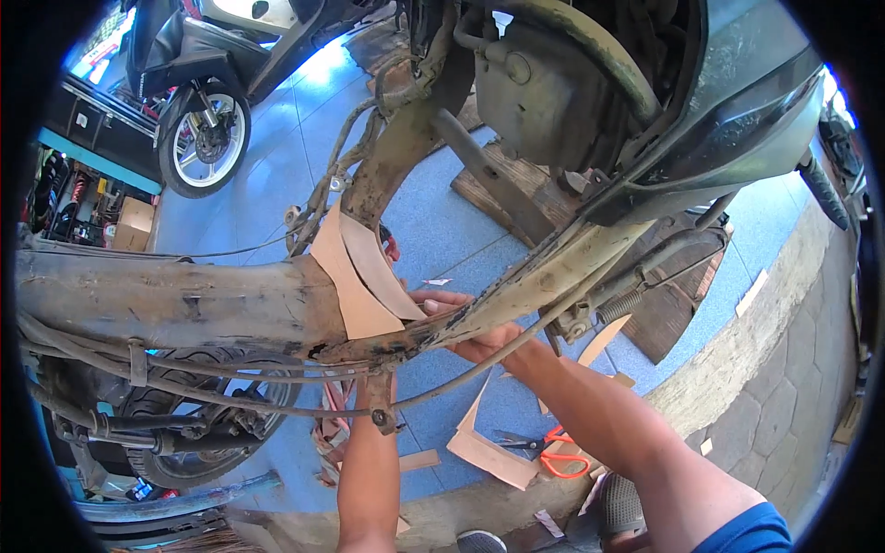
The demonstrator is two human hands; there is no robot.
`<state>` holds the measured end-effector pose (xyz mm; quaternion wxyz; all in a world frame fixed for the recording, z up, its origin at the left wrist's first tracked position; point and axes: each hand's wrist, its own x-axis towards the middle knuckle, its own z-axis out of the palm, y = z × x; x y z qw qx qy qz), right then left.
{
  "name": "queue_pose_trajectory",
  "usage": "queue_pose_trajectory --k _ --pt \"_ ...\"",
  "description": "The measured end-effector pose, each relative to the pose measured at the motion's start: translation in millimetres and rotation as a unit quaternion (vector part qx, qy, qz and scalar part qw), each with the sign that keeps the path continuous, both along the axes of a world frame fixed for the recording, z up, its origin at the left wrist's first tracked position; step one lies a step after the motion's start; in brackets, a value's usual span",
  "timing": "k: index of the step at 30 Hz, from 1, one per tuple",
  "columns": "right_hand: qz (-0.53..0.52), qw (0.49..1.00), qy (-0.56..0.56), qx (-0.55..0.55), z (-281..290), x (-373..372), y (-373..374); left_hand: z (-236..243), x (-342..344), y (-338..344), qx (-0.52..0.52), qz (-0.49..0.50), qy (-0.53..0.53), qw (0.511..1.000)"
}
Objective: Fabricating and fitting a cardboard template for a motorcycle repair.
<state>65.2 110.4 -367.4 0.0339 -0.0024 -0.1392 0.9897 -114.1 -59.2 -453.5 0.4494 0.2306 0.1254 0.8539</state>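
A rusty scooter frame crosses in front of me, with a bent piece of tan cardboard lying over its curved junction and an inner strip curving along it. My right hand reaches behind the frame beside the cardboard's right end, fingers together; what they hold is hidden. My left hand is under the junction, its fingers hidden behind the frame. Orange-handled scissors and an angled cardboard offcut lie on the blue tiles below.
Another scooter stands upper left beside shelves with parts. The worked scooter's engine and body panel overhang at upper right. Wooden boards lie beneath it. Cables hang along the frame, and a tyre is at lower left. A concrete edge borders paving at right.
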Motion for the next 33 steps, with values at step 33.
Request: queue_pose_trajectory --k 33 --pt "-0.006 0.999 -0.01 0.043 -43 2 -7 -48 -32 -28 0.006 0.043 -0.069 0.997"
